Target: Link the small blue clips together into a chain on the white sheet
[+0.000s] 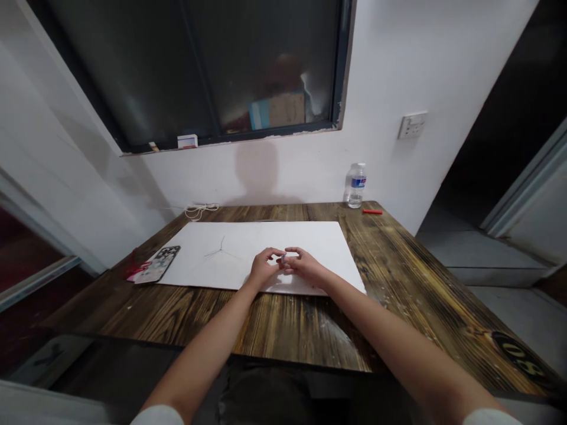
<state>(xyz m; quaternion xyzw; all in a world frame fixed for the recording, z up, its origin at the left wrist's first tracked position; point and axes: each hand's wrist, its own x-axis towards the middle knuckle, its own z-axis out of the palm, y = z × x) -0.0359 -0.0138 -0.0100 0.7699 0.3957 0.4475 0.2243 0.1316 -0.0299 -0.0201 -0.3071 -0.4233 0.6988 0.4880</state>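
My left hand (264, 268) and my right hand (305, 267) meet above the near right part of a white board (310, 236). Between their fingertips is a small pale bluish-grey piece (283, 258), too small to name. Both hands have thumb and index finger curved in toward it, pinching it from either side. Three thin dark lines (221, 250) meet at a point on the board, to the left of my hands; whether they are drawn or thin wires I cannot tell.
The board lies on a dark wooden table (177, 310). At its left is a patterned phone (163, 264) with a red strap (135, 270). A white cord (201, 208), a water bottle (357, 186) and a red pen-like stick (372, 211) lie or stand along the back.
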